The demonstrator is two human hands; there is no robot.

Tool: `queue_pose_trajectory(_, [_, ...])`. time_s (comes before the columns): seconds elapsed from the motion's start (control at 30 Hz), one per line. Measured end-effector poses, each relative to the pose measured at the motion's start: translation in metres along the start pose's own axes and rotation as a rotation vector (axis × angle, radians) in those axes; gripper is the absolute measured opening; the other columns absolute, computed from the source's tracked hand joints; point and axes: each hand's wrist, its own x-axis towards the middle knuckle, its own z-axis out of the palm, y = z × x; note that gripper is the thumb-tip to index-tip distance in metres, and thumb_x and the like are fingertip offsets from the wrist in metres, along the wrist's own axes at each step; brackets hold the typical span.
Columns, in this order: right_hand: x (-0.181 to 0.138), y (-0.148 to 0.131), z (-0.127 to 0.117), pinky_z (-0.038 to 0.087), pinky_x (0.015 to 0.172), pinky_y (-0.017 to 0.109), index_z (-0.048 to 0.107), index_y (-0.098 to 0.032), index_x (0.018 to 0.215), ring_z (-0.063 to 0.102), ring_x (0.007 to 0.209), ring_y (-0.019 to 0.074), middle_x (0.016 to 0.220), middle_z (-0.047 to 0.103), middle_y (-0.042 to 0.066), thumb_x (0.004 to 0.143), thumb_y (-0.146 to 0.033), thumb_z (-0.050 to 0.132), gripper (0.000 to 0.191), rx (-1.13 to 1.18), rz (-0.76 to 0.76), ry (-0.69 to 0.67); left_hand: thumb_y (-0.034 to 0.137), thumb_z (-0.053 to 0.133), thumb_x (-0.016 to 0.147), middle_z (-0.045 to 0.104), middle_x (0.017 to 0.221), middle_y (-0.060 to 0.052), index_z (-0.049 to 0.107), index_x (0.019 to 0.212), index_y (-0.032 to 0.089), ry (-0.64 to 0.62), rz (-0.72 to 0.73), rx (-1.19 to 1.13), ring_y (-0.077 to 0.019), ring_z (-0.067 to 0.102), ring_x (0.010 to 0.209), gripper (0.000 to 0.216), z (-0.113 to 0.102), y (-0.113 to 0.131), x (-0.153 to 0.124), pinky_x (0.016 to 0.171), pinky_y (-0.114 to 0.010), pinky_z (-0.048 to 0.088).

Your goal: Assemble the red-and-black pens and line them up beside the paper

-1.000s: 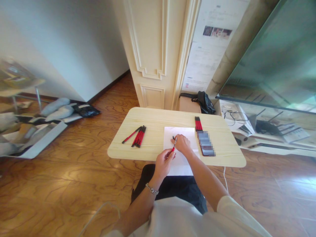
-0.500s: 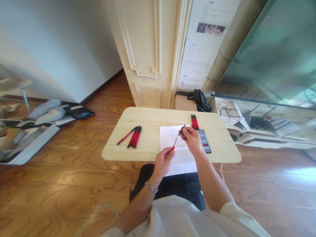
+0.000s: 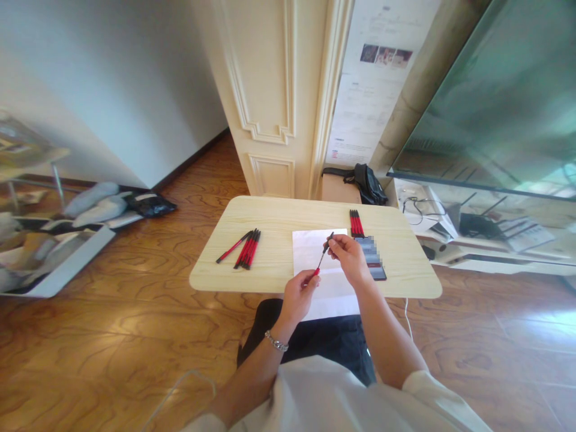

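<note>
Head view: nearest, the left hand [image 3: 299,294], above the near part of the paper [image 3: 330,305], pinches the red barrel of a pen [image 3: 317,272] between thumb and finger, with a thin rod, likely its refill, pointing up and away. Just beyond, over the paper's right side, the right hand [image 3: 350,257] grips a slim black end piece [image 3: 328,242] by its side. A second ago that hand was down at the paper; half a second ago it had lifted the end piece, with a gap left to the rod. Now the two seem to meet in one slanting line, which suggests they are being fitted together; whether the rod has gone inside is too small to tell. The phone [image 3: 377,272] lies right of the paper, and the loose group of red pens [image 3: 247,249] left of it, on the counter [image 3: 270,216]. Past the phone, beyond the paper's far right corner, the neat row of pens [image 3: 356,223] looks unchanged. Farthest, past the counter and the paper, sits a black bag [image 3: 369,183].
</note>
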Motion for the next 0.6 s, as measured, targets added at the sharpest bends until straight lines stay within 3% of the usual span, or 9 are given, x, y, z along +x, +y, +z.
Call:
queue_pose_trajectory(0.23, [-0.015,0.016,0.005,0.040,0.054,0.025,0.062,-0.018,0.088,0.054,0.062,0.0131,0.078,0.066,0.005,0.080,-0.043,0.060,0.027,-0.105,0.004,-0.092,0.044,0.060,0.082,0.070,0.089,-0.008,0.066,0.105,0.017,-0.011,-0.004,-0.024,-0.0176,0.065,0.079,0.036,0.001,0.006,0.001,0.075,-0.030,0.051])
queue_pose_trajectory(0.6, [-0.029,0.028,0.004,0.038,0.051,0.025,0.063,-0.019,0.088,0.053,0.061,0.0129,0.077,0.065,0.004,0.082,-0.045,0.056,0.028,-0.058,0.030,-0.073,0.045,0.063,0.080,0.070,0.083,-0.007,0.069,0.102,0.016,-0.070,-0.076,-0.085,-0.0164,0.063,0.072,0.037,0.001,0.012,-0.002,0.068,-0.028,0.051])
